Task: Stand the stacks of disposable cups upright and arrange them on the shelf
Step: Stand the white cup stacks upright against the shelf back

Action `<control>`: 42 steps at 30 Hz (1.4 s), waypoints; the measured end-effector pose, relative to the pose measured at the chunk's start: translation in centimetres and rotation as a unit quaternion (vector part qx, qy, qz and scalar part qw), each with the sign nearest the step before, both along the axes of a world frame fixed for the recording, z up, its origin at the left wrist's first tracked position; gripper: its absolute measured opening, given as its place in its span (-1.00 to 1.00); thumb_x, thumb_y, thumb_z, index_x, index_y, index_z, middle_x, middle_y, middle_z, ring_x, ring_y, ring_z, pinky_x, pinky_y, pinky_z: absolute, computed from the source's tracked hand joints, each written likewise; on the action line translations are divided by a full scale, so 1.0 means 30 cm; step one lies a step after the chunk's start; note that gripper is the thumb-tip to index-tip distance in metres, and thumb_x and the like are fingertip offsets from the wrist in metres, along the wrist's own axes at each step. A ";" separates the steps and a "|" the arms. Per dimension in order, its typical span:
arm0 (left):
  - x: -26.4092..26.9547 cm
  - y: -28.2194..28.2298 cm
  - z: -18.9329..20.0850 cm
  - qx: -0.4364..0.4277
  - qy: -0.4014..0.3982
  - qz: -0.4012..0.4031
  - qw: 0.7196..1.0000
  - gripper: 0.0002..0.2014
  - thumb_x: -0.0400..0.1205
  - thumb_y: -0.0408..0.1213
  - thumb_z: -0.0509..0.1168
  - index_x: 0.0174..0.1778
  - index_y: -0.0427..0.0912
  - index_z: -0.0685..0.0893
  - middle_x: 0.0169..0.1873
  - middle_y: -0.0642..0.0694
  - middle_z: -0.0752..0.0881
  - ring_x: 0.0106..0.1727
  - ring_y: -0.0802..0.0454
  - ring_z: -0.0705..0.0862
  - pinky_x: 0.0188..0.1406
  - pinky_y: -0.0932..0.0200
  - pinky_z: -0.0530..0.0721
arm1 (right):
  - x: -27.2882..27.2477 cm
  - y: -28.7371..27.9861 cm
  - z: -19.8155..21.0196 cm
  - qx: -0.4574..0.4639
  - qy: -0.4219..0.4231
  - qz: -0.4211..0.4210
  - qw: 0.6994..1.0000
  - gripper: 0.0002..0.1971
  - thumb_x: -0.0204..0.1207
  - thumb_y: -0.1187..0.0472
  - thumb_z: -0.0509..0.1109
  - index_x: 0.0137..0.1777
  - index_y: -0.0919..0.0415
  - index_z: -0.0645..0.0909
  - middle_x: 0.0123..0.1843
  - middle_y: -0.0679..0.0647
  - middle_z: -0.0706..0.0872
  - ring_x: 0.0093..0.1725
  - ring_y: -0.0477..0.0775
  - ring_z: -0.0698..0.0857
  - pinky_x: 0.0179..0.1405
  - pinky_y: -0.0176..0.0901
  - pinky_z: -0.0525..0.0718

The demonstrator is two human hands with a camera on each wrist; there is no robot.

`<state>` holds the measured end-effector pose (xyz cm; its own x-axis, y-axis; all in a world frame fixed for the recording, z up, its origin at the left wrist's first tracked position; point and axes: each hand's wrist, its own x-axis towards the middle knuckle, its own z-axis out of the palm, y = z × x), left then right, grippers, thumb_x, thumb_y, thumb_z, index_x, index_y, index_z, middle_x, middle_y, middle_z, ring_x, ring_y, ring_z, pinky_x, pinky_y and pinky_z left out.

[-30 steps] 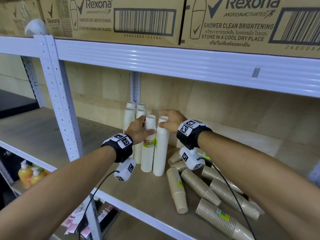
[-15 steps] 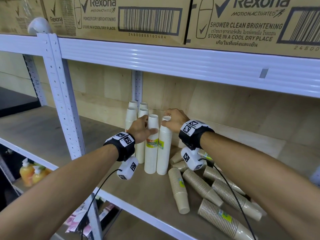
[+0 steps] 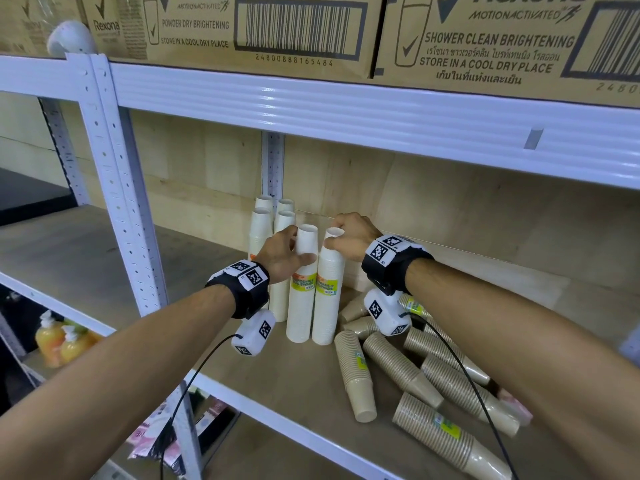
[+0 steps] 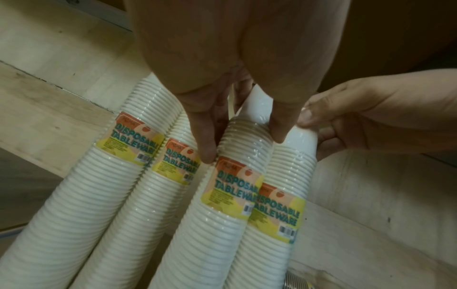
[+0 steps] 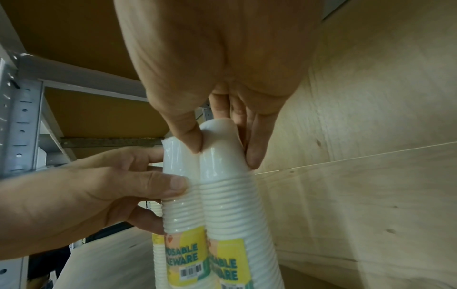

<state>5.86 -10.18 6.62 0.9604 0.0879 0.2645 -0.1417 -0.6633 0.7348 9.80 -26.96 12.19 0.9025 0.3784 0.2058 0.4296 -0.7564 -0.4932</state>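
Several white cup stacks stand upright on the wooden shelf (image 3: 194, 341), in wrap with yellow labels. My left hand (image 3: 282, 252) grips the top of the front left white stack (image 3: 302, 299), thumb across its front; the same hand (image 4: 237, 125) and stack (image 4: 215, 224) show in the left wrist view. My right hand (image 3: 349, 233) pinches the top of the front right white stack (image 3: 327, 299), thumb and fingers around its upper cup (image 5: 222, 148). Both held stacks stand side by side, touching. More white stacks (image 3: 268, 220) stand behind them. Several brown cup stacks (image 3: 391, 362) lie on their sides to the right.
A white perforated upright post (image 3: 117, 188) stands left of my left arm. The shelf beam (image 3: 346, 112) above carries Rexona cartons (image 3: 242, 26). Soap bottles (image 3: 59, 341) sit on a lower shelf at left. Wrist-camera cables trail over the lying brown stacks.
Both hands and their two white stacks have shifted slightly; the right stack now stands straighter and closer against the left one. The brown stacks have not moved.
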 end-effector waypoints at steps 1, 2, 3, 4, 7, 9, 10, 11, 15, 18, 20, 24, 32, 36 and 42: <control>0.000 0.001 0.000 0.001 0.001 0.001 1.000 -0.56 0.57 -0.13 0.46 0.31 -0.16 0.52 0.07 -0.04 0.68 0.05 -0.03 0.68 -0.02 0.11 0.62 | 0.000 0.001 -0.001 0.002 0.003 0.003 1.000 -0.73 0.43 0.16 0.48 0.12 0.17 0.67 0.08 0.07 0.70 0.02 0.09 0.62 -0.24 -0.22 0.47; -0.001 0.002 0.001 0.002 0.002 0.002 1.000 -0.55 0.57 -0.12 0.46 0.31 -0.16 0.52 0.08 -0.05 0.69 0.06 -0.03 0.68 -0.01 0.10 0.63 | -0.001 0.000 -0.001 0.005 0.004 0.002 1.000 -0.68 0.43 0.15 0.48 0.18 0.15 0.66 0.12 0.05 0.70 0.03 0.07 0.61 -0.16 -0.22 0.48; 0.001 0.003 0.001 0.003 0.003 0.002 1.000 -0.55 0.57 -0.12 0.46 0.31 -0.16 0.52 0.09 -0.06 0.70 0.07 -0.04 0.69 0.00 0.09 0.65 | -0.003 0.000 0.000 0.008 0.001 -0.003 1.000 -0.63 0.43 0.13 0.49 0.24 0.13 0.65 0.15 0.01 0.67 0.05 0.05 0.59 -0.11 -0.21 0.48; 0.002 0.005 0.001 0.003 0.004 0.003 1.000 -0.55 0.57 -0.11 0.46 0.32 -0.15 0.52 0.11 -0.08 0.71 0.08 -0.05 0.69 0.02 0.07 0.67 | -0.005 -0.002 0.000 0.012 -0.003 -0.010 1.000 -0.61 0.43 0.09 0.49 0.26 0.12 0.64 0.13 -0.01 0.65 0.05 0.04 0.58 -0.08 -0.20 0.48; 0.005 0.008 0.001 -0.001 0.011 0.003 1.000 -0.54 0.55 -0.10 0.47 0.32 -0.13 0.52 0.15 -0.10 0.72 0.11 -0.05 0.70 0.06 0.03 0.70 | -0.011 -0.008 0.003 0.025 -0.013 -0.019 0.999 -0.69 0.44 0.04 0.51 0.12 0.16 0.68 -0.02 -0.01 0.64 -0.03 0.05 0.61 -0.12 -0.18 0.55; 0.006 0.007 0.002 -0.001 0.013 0.002 1.000 -0.52 0.55 -0.10 0.47 0.34 -0.13 0.51 0.17 -0.11 0.72 0.12 -0.06 0.71 0.09 0.00 0.71 | -0.014 -0.012 0.008 0.029 -0.016 -0.011 0.999 -0.74 0.45 0.07 0.51 0.03 0.22 0.71 -0.11 0.02 0.66 -0.08 0.07 0.64 -0.20 -0.19 0.56; 0.008 0.007 0.002 -0.001 0.015 0.002 1.000 -0.51 0.55 -0.10 0.47 0.35 -0.13 0.51 0.17 -0.11 0.72 0.13 -0.07 0.71 0.10 -0.01 0.71 | -0.012 -0.012 0.010 0.029 -0.016 -0.006 0.999 -0.77 0.45 0.09 0.51 0.00 0.22 0.72 -0.12 0.03 0.68 -0.09 0.07 0.65 -0.27 -0.22 0.54; 0.009 0.007 0.004 0.000 0.017 0.004 1.000 -0.50 0.55 -0.10 0.47 0.35 -0.13 0.51 0.17 -0.11 0.72 0.13 -0.07 0.71 0.10 0.00 0.71 | -0.011 -0.012 0.012 0.027 -0.014 -0.001 1.000 -0.79 0.45 0.11 0.51 -0.01 0.23 0.72 -0.11 0.03 0.69 -0.08 0.07 0.66 -0.33 -0.25 0.52; 0.014 0.002 0.009 0.001 0.025 0.011 1.000 -0.51 0.54 -0.11 0.47 0.33 -0.15 0.51 0.13 -0.10 0.72 0.08 -0.07 0.70 0.02 0.06 0.68 | -0.006 -0.009 0.014 0.028 0.001 0.001 1.000 -0.79 0.44 0.18 0.49 0.03 0.25 0.74 -0.02 0.10 0.74 -0.05 0.08 0.67 -0.23 -0.20 0.57; 0.012 -0.003 0.024 0.006 0.033 0.014 0.999 -0.54 0.53 -0.14 0.49 0.29 -0.17 0.53 0.04 -0.05 0.68 0.04 -0.06 0.67 -0.05 0.11 0.60 | -0.003 -0.008 0.013 0.030 0.002 0.001 1.000 -0.78 0.43 0.18 0.48 0.02 0.26 0.74 0.00 0.14 0.75 -0.04 0.11 0.69 -0.12 -0.12 0.63; 0.011 0.000 0.041 0.005 0.044 0.012 0.999 -0.55 0.49 -0.17 0.51 0.24 -0.17 0.55 0.01 -0.05 0.67 0.07 -0.09 0.68 -0.03 0.05 0.64 | -0.001 -0.007 0.016 0.034 0.006 -0.001 0.999 -0.78 0.42 0.17 0.48 0.01 0.27 0.74 -0.01 0.15 0.76 -0.03 0.14 0.71 -0.08 -0.07 0.68; 0.000 0.031 0.088 -0.018 0.082 -0.012 0.996 -0.55 0.44 -0.24 0.56 0.18 -0.17 0.55 0.05 -0.15 0.71 0.10 -0.16 0.72 0.08 -0.17 0.76 | 0.002 0.014 0.036 0.044 0.021 0.004 0.999 -0.73 0.35 0.12 0.51 -0.03 0.28 0.73 -0.03 0.16 0.76 -0.03 0.17 0.76 0.01 0.11 0.79; -0.061 0.150 0.180 -0.036 0.131 -0.017 0.991 -0.55 0.41 -0.37 0.57 0.17 -0.13 0.59 0.07 -0.14 0.75 0.09 -0.13 0.76 0.01 -0.18 0.81 | -0.023 0.113 0.061 0.068 0.033 0.037 0.996 -0.71 0.30 0.11 0.54 -0.05 0.27 0.70 -0.08 0.17 0.77 -0.07 0.19 0.79 -0.02 0.20 0.80; -0.087 0.215 0.188 -0.030 0.135 0.007 0.990 -0.52 0.42 -0.38 0.57 0.22 -0.14 0.58 0.05 -0.12 0.75 0.08 -0.08 0.76 -0.15 0.02 0.81 | -0.039 0.178 0.054 0.074 0.031 0.062 0.995 -0.77 0.29 0.10 0.56 -0.12 0.19 0.70 -0.14 0.04 0.72 -0.09 0.12 0.77 -0.03 0.16 0.81; -0.109 0.295 0.180 -0.018 0.140 0.055 0.989 -0.54 0.37 -0.33 0.61 0.12 -0.21 0.57 0.02 -0.21 0.72 0.05 -0.16 0.75 -0.18 -0.03 0.82 | -0.041 0.266 0.033 0.070 0.021 0.080 0.994 -0.69 0.27 0.05 0.55 -0.08 0.22 0.69 0.08 0.08 0.75 -0.07 0.12 0.76 -0.02 0.16 0.80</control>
<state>2.59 -1.33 12.02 0.9797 0.2001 -0.0149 0.1415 -0.6363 0.7584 8.56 -18.99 13.19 0.8423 0.4873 0.2305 0.5154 -0.6027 -0.6092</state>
